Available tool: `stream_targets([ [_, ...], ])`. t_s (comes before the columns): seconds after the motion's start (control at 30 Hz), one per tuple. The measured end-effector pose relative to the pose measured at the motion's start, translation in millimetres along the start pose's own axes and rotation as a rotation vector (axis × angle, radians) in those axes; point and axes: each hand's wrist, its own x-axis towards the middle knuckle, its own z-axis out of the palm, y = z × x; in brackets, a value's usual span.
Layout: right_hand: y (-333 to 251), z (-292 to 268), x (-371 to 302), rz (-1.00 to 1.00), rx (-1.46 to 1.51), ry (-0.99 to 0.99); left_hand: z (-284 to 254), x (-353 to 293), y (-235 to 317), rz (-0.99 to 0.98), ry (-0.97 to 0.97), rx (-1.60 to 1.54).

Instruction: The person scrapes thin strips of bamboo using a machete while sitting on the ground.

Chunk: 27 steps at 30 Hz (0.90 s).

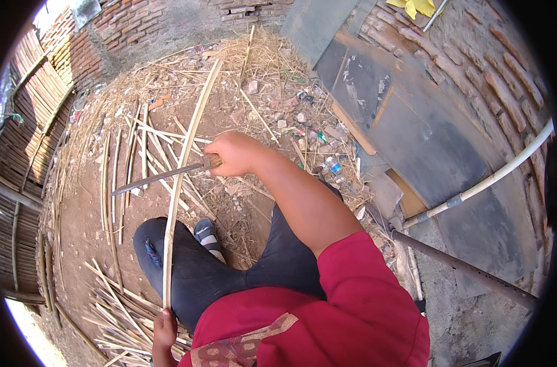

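Note:
A long, pale bamboo strip (pixel 169 244) runs from beside my lap up and away, leaning over my bent left knee. Its near end is gripped in my left hand (pixel 164 330), fingers closed around it. In front of me, my right hand (pixel 232 154) is wrapped around the wooden handle of a long knife (pixel 145 181). The blade points left and crosses the strip around its middle; whether the edge touches it I cannot tell. Part of the handle is hidden in my fist.
Split bamboo strips (pixel 114 177) lie on the dirt ahead, and a pile (pixel 116 321) of them is at my lower left. Straw and rubble (pixel 272 101) lie farther off. Dark panels (pixel 437 140) lean on the right, near a pale pole (pixel 505 165). A slatted bamboo wall (pixel 21 183) borders the left.

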Motion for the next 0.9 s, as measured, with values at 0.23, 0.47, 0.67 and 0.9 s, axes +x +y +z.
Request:
stream_targets([
  [0.23, -17.7, -12.9, -6.2, 0.039, -0.071, 0.008, -6.9, -2.3, -1.0, -0.019, -0.086, -0.033],
  [0.47, -18.4, -17.3, -7.0, 0.077, -0.137, 0.003, -2.6, -8.0, 17.3, -0.011, -0.045, 0.015],
  [0.67, -10.0, -11.5, -9.1, 0.148, -0.125, 0.077, 3.0, -10.5, 19.6, -0.011, 0.001, 0.026],
  [0.9, -21.8, 6.8, 1.8, 0.064, -0.141, 0.073, 16.4, -11.7, 7.3, 0.169, 0.309, 0.467],
])
